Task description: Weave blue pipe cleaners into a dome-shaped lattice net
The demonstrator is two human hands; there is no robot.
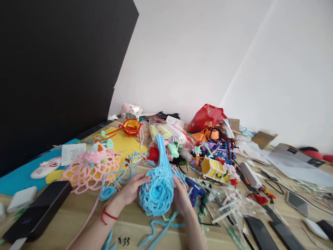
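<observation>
A light blue pipe-cleaner weave (156,189), round with a bundle of stems rising behind it, sits between both hands above the wooden table (78,215). My left hand (132,190) grips its left side, fingers curled on the rim; a red string circles that wrist. On the right side, my right hand (182,198) wraps its fingers around the weave. Loose blue pipe cleaners (158,227) trail below it.
A pink woven mat (90,170) lies left, a black box (39,211) and white box (22,198) at front left. A blue glue gun (195,190), a yellow pipe-cleaner basket (214,169), a red bag (205,118), bagged pipe cleaners (169,137) and phones (260,229) crowd the right.
</observation>
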